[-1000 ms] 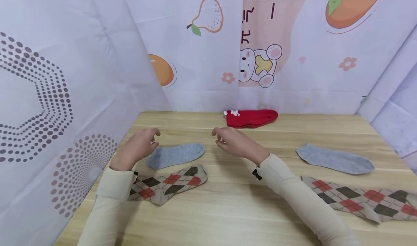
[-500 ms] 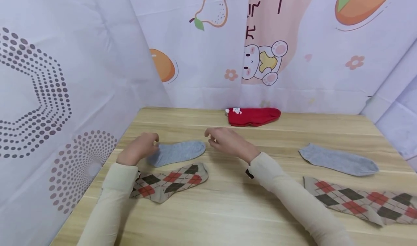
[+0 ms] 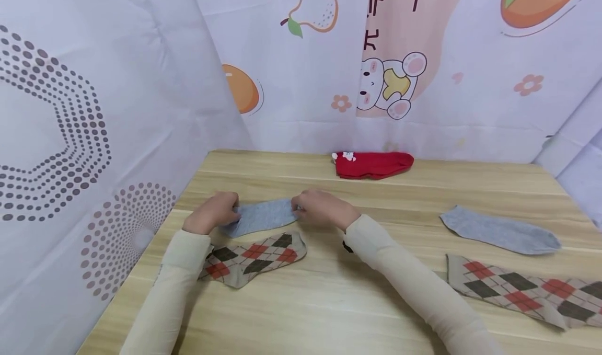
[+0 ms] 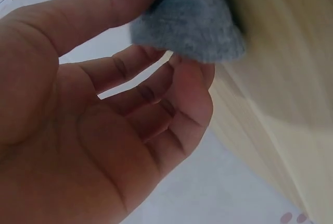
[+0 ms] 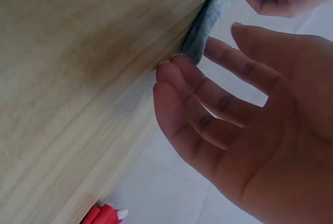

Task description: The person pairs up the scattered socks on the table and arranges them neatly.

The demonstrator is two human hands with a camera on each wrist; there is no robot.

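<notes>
Ankle sock (image 3: 265,217), grey, sits left on wooden table (image 3: 352,313), spanned by both hands, likely so both ends stay controlled. Left hand (image 3: 215,211) pinches one end, thumb against fingers; right hand (image 3: 324,207) just touches the other with fingertips, thumb clear. Argyle sock (image 3: 256,258) lies just nearer the person. Second grey sock (image 3: 500,230) and second argyle sock (image 3: 522,292) well right, same order, looks like matched rows; red sock (image 3: 376,165) at back by curtain (image 3: 291,130)
</notes>
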